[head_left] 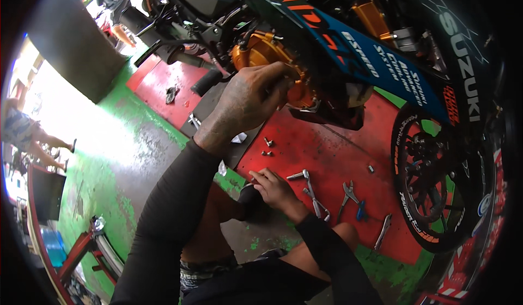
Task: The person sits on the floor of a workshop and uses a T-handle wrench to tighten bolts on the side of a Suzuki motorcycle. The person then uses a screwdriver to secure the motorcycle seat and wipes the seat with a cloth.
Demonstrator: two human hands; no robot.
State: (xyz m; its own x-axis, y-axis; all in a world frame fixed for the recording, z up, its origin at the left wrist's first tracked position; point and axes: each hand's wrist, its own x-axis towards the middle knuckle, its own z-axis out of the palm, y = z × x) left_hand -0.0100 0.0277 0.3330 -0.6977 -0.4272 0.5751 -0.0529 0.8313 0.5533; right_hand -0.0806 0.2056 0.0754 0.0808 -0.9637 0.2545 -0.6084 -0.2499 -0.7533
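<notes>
Red platform [338, 149] | orange engine [251, 52] beyond curled left fingers [281, 93], grip unclear | right fingers [262, 178] spread

I observe a floor [81, 201] finished in green and grey, with the paint worn through in patches. Flat red panels [338, 155], scuffed and stained dark, cover part of it. A broad grey pillar [76, 38] stands at upper left. Strong light enters from the left, producing a white glare [76, 117] on the floor. At lower left, I note a red frame [75, 256] near a blue container [52, 248].
</notes>
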